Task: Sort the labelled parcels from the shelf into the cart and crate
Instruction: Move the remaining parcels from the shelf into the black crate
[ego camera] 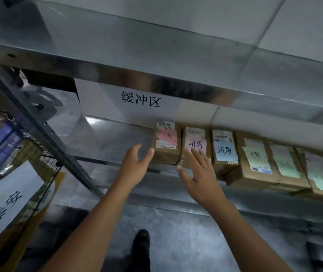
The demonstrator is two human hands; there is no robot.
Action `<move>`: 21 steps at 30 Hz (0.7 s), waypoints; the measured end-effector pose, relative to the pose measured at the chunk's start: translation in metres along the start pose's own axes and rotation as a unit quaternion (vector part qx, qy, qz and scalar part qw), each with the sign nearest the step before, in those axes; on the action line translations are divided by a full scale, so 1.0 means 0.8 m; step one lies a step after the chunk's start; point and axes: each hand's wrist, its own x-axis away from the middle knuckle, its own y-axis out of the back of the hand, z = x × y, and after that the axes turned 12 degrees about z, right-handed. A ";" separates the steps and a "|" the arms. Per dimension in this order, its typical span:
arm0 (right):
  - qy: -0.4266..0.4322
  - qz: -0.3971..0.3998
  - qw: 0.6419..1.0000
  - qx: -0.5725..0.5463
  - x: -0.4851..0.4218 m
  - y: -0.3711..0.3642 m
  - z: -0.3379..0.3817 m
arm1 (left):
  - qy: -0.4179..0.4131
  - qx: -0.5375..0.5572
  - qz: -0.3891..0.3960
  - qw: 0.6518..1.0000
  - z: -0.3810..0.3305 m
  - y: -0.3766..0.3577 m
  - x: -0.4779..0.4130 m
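A grey metal shelf [113,138] holds a row of brown cardboard parcels [254,173] at its front edge. The leftmost parcel with a pink label [166,146] stands upright, long axis vertical, label facing the person. The left hand [137,165] and right hand [199,173] are empty, fingers spread, flanking it; contact is unclear. This looks like the reach: next, both palms must close on its sides.
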 end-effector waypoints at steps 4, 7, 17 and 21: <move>0.008 -0.001 1.000 0.030 -0.054 0.013 -0.020 | 0.028 0.033 0.017 0.999 -0.014 -0.016 -0.065; 0.009 0.008 0.998 0.069 -0.085 0.016 -0.038 | 0.047 0.070 0.016 0.996 -0.029 -0.030 -0.098; 0.008 0.071 0.990 0.124 -0.117 0.008 -0.089 | 0.077 0.153 -0.051 0.984 -0.043 -0.070 -0.127; 0.012 0.127 0.987 0.102 -0.119 0.026 -0.085 | 0.100 0.196 -0.114 0.969 -0.050 -0.082 -0.112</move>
